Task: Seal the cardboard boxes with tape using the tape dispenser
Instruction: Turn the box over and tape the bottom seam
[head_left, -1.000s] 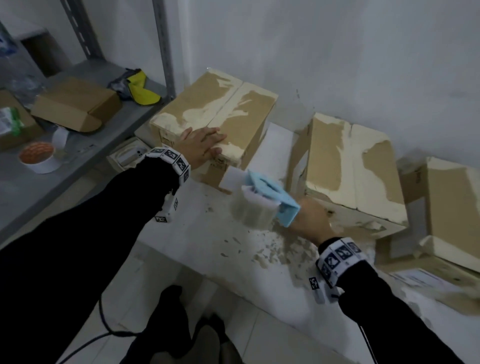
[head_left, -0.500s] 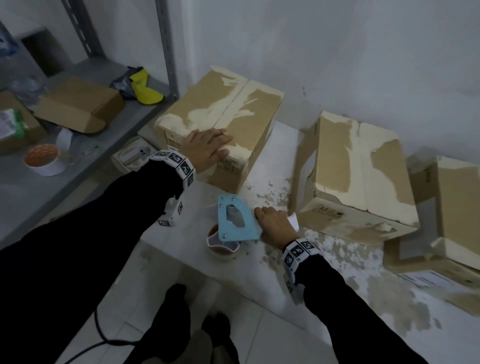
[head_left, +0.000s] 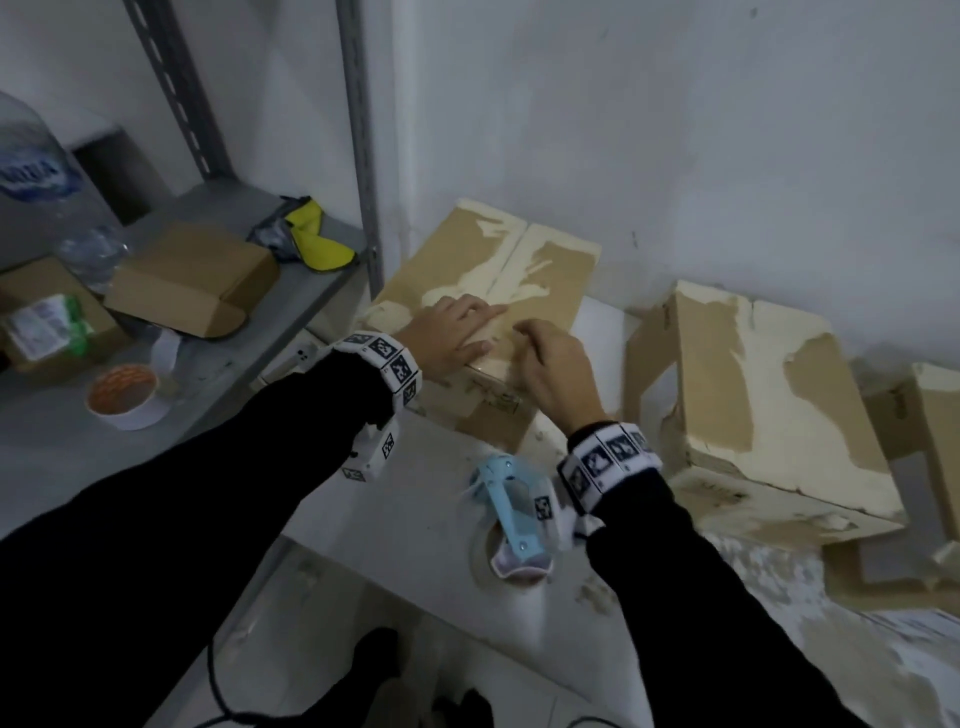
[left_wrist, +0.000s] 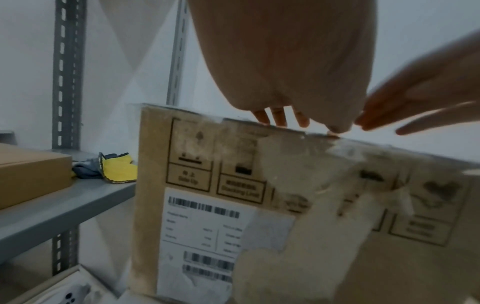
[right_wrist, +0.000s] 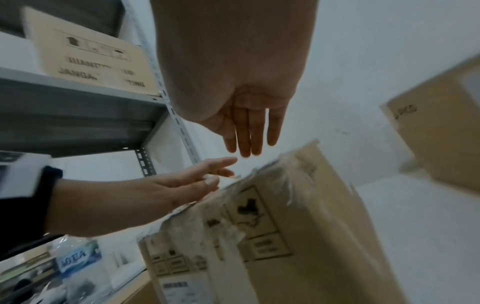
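A worn cardboard box (head_left: 467, 270) with closed top flaps stands at the table's back left, against the wall. My left hand (head_left: 460, 330) lies flat on its top near the front edge; the fingertips (left_wrist: 279, 120) show over that edge in the left wrist view. My right hand (head_left: 545, 358) hovers just right of it over the same box (right_wrist: 298, 216), fingers (right_wrist: 249, 135) straight and holding nothing. The light-blue tape dispenser (head_left: 506, 493) with its clear tape roll (head_left: 493, 558) lies on the white table (head_left: 415, 519), below my right wrist. Nothing grips it.
Another torn box (head_left: 769, 395) stands to the right, and a third (head_left: 935, 431) at the frame edge. A grey metal shelf (head_left: 218, 374) at left carries a small carton (head_left: 192, 280), a yellow cloth (head_left: 319, 247), a tape roll (head_left: 122, 397) and a water bottle (head_left: 36, 176). Paper scraps litter the table.
My right hand set the tape dispenser down on the table, let go and moved up to the box beside my left hand. The left hand stayed on the box top.
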